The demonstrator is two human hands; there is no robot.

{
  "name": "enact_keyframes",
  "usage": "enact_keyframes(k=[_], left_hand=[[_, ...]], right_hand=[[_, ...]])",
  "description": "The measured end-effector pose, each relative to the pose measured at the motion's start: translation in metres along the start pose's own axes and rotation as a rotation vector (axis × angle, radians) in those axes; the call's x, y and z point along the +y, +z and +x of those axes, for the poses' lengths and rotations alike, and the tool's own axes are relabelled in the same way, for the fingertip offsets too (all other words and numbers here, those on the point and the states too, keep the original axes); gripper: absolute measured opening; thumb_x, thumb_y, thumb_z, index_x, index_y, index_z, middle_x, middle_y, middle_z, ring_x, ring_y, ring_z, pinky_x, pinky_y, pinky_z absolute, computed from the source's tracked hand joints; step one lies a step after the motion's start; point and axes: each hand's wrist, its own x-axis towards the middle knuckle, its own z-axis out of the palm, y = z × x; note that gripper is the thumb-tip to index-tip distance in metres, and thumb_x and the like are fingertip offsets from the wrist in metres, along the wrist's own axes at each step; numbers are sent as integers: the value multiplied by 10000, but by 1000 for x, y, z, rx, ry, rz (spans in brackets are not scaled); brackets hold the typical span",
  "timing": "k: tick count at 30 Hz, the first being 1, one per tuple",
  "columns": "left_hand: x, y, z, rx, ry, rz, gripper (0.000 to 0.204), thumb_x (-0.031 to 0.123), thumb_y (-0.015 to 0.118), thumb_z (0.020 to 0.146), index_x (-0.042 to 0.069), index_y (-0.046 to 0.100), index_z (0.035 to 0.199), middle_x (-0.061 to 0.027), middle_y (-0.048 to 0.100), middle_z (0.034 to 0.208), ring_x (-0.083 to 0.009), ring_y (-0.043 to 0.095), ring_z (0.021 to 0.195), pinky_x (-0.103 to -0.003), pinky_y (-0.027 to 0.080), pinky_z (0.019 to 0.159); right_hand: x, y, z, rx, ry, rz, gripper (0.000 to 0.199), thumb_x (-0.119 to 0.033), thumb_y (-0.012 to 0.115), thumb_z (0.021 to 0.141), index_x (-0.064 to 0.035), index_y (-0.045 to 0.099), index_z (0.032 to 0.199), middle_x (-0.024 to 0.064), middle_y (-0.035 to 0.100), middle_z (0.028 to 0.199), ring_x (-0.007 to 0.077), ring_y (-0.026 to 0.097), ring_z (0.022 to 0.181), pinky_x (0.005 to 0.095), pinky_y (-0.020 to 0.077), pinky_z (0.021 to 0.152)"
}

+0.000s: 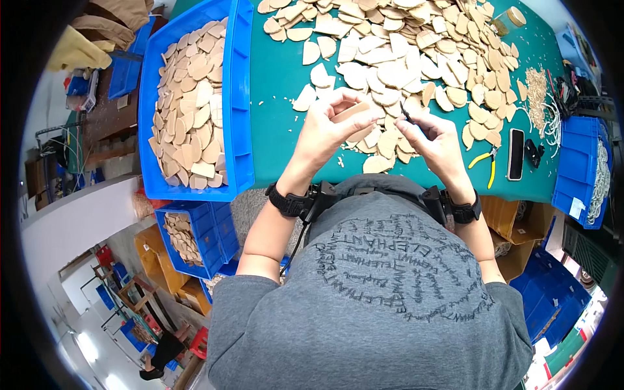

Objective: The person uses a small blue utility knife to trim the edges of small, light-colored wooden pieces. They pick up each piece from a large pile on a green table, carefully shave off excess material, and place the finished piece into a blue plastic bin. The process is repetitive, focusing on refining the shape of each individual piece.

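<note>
My left hand point(320, 133) is closed around a flat tan piece with a curved edge point(351, 114), pinched between thumb and fingers. Across from it, my right hand point(439, 144) grips a thin black tool point(406, 114); only its dark tip shows, so its kind is unclear. Both hands hover above the near side of a big loose pile of similar tan half-round pieces point(390, 62). The two hands are apart, with some pieces of the pile visible between them.
A blue bin point(239, 97) full of the tan pieces stands left on the green table point(279, 153). At the right lie yellow-handled pliers point(487, 166), a phone point(515, 155), tan scraps point(537, 97) and a jar point(510, 19). Another blue bin point(578, 159) sits at the right edge.
</note>
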Motion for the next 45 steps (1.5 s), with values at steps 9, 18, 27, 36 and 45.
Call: enact_keyframes(k=[9, 18, 27, 36, 45], left_hand=[[-3, -24, 2, 245, 108, 2, 304, 228, 513, 927, 63, 543, 673, 8, 494, 568, -22, 363, 429, -192, 250, 393], [10, -9, -7, -6, 192, -70, 318, 234, 382, 905, 42, 465, 665, -26, 437, 626, -98, 380, 565, -226, 289, 504], [14, 1, -16, 93, 592, 381, 171, 149, 547, 887, -6, 616, 906, -74, 625, 744, -155, 578, 646, -289, 464, 584], [20, 9, -20, 141, 735, 613, 146, 101, 576, 846, 23, 628, 958, -77, 624, 740, -225, 565, 649, -330, 465, 591], [17, 8, -21, 166, 779, 695, 142, 86, 573, 847, 25, 629, 962, -89, 624, 754, -224, 567, 653, -329, 468, 597]], right_hand=[[7, 0, 1, -11, 101, -21, 283, -241, 724, 831, 8, 703, 964, -6, 603, 662, 40, 488, 614, 201, 379, 535], [-22, 10, 0, -106, -45, -110, 235, -156, 709, 841, -15, 676, 1026, 17, 657, 854, 73, 555, 746, 205, 437, 653], [-49, 12, 3, -65, -459, -250, 374, -264, 807, 726, -66, 672, 1013, 6, 588, 695, 103, 493, 573, 239, 403, 523], [-57, 4, 2, -3, -620, -439, 410, -269, 803, 697, -103, 652, 1040, 33, 562, 732, 187, 551, 644, 296, 443, 570], [-56, 4, 2, 12, -648, -498, 370, -254, 805, 691, -109, 653, 996, 33, 576, 746, 207, 575, 657, 305, 464, 573]])
